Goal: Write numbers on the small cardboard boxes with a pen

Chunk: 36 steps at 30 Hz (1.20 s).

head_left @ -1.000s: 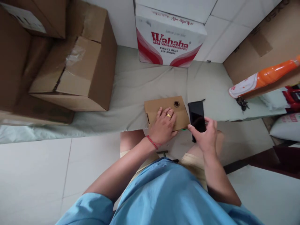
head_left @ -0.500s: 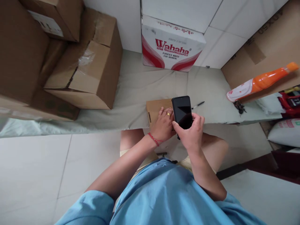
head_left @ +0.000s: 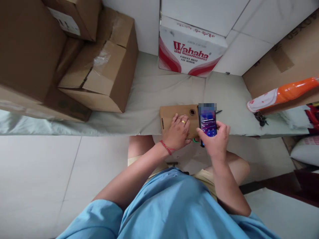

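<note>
A black phone (head_left: 207,124) with a lit screen is held upright in my right hand (head_left: 216,139), its thumb and fingers gripping the lower sides. My left hand (head_left: 177,132), with a gold ring and a red wrist string, lies with fingers spread on a flat brown cardboard box (head_left: 169,112) at the table's front edge. A round dark-centred spot shows on the box's upper right part. Something small and green (head_left: 195,140) sticks out at the box's lower edge, between my hands. A pen (head_left: 219,111) lies partly hidden behind the phone.
Large cardboard boxes (head_left: 99,66) stand on the cloth-covered table (head_left: 147,86) at the left. A white and red Wahaha carton (head_left: 190,49) is at the back. To the right are an orange bottle (head_left: 284,94), keys (head_left: 261,119) and a big leaning cardboard sheet (head_left: 286,49).
The phone screen has gone from dark to lit. My right hand and the phone have moved right, away from my left hand, uncovering the box's right part and the green thing.
</note>
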Available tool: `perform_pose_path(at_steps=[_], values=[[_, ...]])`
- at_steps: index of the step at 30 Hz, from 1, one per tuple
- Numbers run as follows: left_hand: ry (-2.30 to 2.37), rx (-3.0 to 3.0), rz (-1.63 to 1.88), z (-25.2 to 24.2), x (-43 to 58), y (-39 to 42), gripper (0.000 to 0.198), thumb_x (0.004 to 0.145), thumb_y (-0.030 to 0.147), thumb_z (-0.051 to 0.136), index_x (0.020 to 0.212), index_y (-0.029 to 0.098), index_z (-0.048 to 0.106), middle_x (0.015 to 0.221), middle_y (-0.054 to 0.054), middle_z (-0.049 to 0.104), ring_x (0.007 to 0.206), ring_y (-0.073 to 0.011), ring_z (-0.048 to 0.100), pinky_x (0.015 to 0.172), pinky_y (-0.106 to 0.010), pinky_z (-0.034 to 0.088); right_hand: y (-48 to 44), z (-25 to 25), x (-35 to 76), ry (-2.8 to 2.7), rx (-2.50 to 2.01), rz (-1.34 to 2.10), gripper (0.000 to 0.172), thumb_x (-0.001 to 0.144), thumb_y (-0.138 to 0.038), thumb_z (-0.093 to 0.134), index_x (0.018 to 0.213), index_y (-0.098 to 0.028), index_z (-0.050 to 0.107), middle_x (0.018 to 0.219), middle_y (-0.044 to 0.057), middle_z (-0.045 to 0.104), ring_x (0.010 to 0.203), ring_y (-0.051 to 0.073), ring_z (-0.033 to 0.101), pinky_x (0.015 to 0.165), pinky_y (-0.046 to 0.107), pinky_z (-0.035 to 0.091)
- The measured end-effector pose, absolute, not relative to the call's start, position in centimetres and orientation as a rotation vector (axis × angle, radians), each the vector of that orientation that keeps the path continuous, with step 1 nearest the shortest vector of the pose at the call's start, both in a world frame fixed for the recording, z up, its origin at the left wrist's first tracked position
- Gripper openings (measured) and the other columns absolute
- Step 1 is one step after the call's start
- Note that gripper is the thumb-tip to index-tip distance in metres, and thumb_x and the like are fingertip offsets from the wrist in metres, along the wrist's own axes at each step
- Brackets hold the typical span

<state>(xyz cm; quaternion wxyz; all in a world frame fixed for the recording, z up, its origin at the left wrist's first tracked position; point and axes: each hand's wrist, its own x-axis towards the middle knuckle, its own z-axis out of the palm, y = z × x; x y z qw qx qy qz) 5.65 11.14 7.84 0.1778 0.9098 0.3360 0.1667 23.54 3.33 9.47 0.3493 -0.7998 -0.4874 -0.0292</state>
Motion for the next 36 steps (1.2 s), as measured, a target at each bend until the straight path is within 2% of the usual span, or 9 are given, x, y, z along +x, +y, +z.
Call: perform_pose_path(at_steps=[5,10,16,20,23,26,29,32,36], values=[[0.963,2.581,0.494,7.8,5.7,11.1,0.075,0.082,0.044,0.093,0.140,0.009,0.059,0.152,-0.025,0.062,0.150,-0.0387,0.054,0.136,-0.059,0.030,3.9,7.5,34.4,-1.105,-2.420,-0.175,0.074,0.067,-0.047,0.092,0.124,-0.010,0.062,0.130,0.027,0.062,0.132,0.044,0.056,0.118,0.061,0.044],[0.960,2.593,0.491,7.8,5.8,11.1,0.072,0.081,0.045,0.094,0.136,0.011,0.061,0.150,-0.024,0.063,0.149,-0.0385,0.055,0.135,-0.059,0.030,3.8,6.3,44.5,-0.821,-2.777,-0.049,0.081,0.067,-0.049,0.094,0.125,0.000,0.065,0.130,0.035,0.062,0.131,0.048,0.059,0.119,0.060,0.044],[0.988,2.632,0.376,8.6,5.9,11.0,0.071,0.084,0.048,0.092,0.136,0.007,0.064,0.151,-0.026,0.063,0.151,-0.0397,0.053,0.136,-0.060,0.030,4.9,5.5,49.7,-0.533,-2.878,0.070,0.095,0.066,-0.060,0.094,0.134,-0.001,0.063,0.141,0.042,0.057,0.135,0.051,0.057,0.118,0.063,0.044],[0.987,2.703,0.304,9.0,6.2,10.6,0.068,0.091,0.046,0.086,0.141,0.006,0.065,0.157,-0.026,0.060,0.156,-0.0417,0.049,0.135,-0.063,0.029,6.3,4.5,50.2,-0.488,-2.870,0.059,0.089,0.067,-0.060,0.094,0.130,-0.006,0.063,0.143,0.040,0.056,0.140,0.053,0.054,0.114,0.069,0.045],[1.042,2.739,0.311,9.1,6.0,9.9,0.079,0.091,0.043,0.087,0.154,0.005,0.058,0.163,-0.028,0.055,0.163,-0.0439,0.040,0.136,-0.065,0.025,6.5,4.0,49.7,-0.546,-2.780,0.007,0.085,0.070,-0.060,0.091,0.128,-0.005,0.063,0.146,0.042,0.053,0.146,0.055,0.046,0.116,0.071,0.041],[1.032,2.756,0.424,8.4,4.7,8.4,0.093,0.088,0.041,0.091,0.165,0.011,0.049,0.169,-0.027,0.050,0.166,-0.0423,0.036,0.138,-0.062,0.025,5.2,3.8,48.3,-0.733,-2.634,-0.153,0.077,0.076,-0.054,0.085,0.129,-0.004,0.064,0.142,0.038,0.058,0.147,0.051,0.047,0.124,0.068,0.035],[1.026,2.806,0.584,6.4,2.2,6.5,0.088,0.089,0.035,0.089,0.167,0.023,0.049,0.172,-0.022,0.048,0.167,-0.0387,0.037,0.140,-0.060,0.018,2.2,3.9,45.9,-0.928,-2.377,-0.349,0.061,0.083,-0.048,0.074,0.126,-0.007,0.066,0.135,0.030,0.065,0.141,0.044,0.054,0.125,0.063,0.037],[1.170,2.888,0.767,3.8,-0.7,5.2,0.083,0.097,0.015,0.075,0.171,0.033,0.043,0.171,-0.014,0.053,0.169,-0.0306,0.035,0.142,-0.057,0.000,-1.7,3.6,42.4,-1.030,-2.155,-0.337,0.046,0.088,-0.050,0.065,0.116,-0.014,0.069,0.124,0.023,0.068,0.125,0.036,0.062,0.114,0.056,0.049],[1.184,2.982,0.918,1.3,-2.7,6.0,0.093,0.094,-0.002,0.066,0.172,0.041,0.039,0.173,-0.011,0.051,0.173,-0.0275,0.024,0.142,-0.057,-0.001,-5.6,2.5,38.4,-0.931,-2.101,-0.145,0.034,0.088,-0.050,0.062,0.099,-0.019,0.070,0.107,0.015,0.071,0.104,0.029,0.067,0.095,0.046,0.057]])
